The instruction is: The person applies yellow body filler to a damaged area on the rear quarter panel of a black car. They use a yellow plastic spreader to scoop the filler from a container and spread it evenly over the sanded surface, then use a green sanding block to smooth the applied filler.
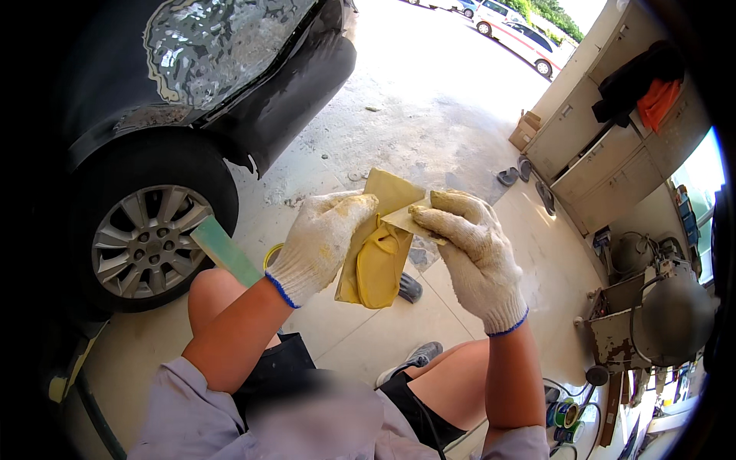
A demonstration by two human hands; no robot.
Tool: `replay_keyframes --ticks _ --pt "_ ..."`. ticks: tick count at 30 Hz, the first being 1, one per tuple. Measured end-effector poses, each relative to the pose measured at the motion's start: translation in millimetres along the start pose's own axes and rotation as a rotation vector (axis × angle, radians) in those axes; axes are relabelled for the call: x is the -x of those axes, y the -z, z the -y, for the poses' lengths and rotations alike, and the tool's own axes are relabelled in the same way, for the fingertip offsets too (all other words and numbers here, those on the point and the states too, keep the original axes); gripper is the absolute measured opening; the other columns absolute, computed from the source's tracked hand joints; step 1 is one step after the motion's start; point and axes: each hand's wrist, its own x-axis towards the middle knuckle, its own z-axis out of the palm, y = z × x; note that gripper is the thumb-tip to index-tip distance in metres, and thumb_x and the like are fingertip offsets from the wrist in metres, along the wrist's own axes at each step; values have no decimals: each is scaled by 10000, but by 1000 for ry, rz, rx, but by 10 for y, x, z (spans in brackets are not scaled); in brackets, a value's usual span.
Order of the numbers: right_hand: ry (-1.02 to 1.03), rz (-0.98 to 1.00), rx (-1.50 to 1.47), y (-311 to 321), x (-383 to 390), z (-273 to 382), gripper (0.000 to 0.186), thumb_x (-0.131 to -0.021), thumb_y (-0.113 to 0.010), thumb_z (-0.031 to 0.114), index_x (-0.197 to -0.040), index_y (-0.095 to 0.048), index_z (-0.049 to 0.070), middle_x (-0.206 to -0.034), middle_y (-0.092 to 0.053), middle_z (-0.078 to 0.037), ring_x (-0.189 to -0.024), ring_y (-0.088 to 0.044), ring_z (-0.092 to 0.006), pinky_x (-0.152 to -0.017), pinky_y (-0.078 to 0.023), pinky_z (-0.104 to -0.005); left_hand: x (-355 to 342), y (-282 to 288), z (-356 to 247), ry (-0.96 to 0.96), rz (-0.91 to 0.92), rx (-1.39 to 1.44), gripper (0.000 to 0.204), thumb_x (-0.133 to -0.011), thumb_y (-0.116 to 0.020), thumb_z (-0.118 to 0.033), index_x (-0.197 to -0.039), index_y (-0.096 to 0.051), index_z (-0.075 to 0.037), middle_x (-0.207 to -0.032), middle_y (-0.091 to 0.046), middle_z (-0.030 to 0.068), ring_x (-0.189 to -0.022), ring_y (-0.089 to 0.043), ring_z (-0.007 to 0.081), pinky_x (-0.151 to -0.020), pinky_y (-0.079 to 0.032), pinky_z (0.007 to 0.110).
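My left hand, in a white knit glove with a blue cuff, grips a flat yellowish board by its left edge. A thick blob of yellow putty lies on the board's lower part. My right hand, gloved alike and stained at the fingertips, pinches a thin pale putty spreader between thumb and fingers. The spreader's edge is at the board, just above the putty; whether they touch, I cannot tell. Both hands are raised in front of me, above my knees.
On the left stands a dark car with a sanded bare-metal patch above its wheel. A green strip is by my left knee. Lockers, shoes, a tank-like machine and cans line the right.
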Motion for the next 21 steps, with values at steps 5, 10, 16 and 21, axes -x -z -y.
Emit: replay_keyframes --ticks 5,10,16,21 --pt "46 103 138 -100 10 278 368 -939 -711 28 -1251 -796 204 -1315 -687 -152 -1292 -631 -417 -1077 -548 -510 -28 -55 -175 6 38 17 308 -1105 -582 -200 -1107 -724 73 -1022 -713 93 -884 -699 124 -752 -608 296" --pt "71 120 188 -89 76 497 427 -883 -747 1 -1271 -788 173 -1331 -677 -148 -1304 -623 -431 -1104 -532 -523 -56 -116 -290 -101 -15 -41 314 -1089 -604 -225 -994 -733 45 -892 -687 46 -786 -654 90 -686 -582 292" --pt "125 93 292 104 -10 630 471 -841 -730 -16 -1260 -781 193 -1334 -657 -153 -1288 -622 -443 -1100 -533 -528 -208 -192 -743 -396 -136 -87 320 -1082 -605 -249 -1016 -753 27 -873 -697 45 -755 -657 98 -671 -576 293" --pt "84 -105 -213 356 -298 644 378 -979 -618 -68 -1319 -769 -1 -1423 -699 -205 -1324 -671 -308 -1136 -517 -403 -299 315 -976 -278 -74 476 546 -1129 -440 -345 -1513 -479 42 -1346 -676 245 -1170 -760 363 -993 -660 551"
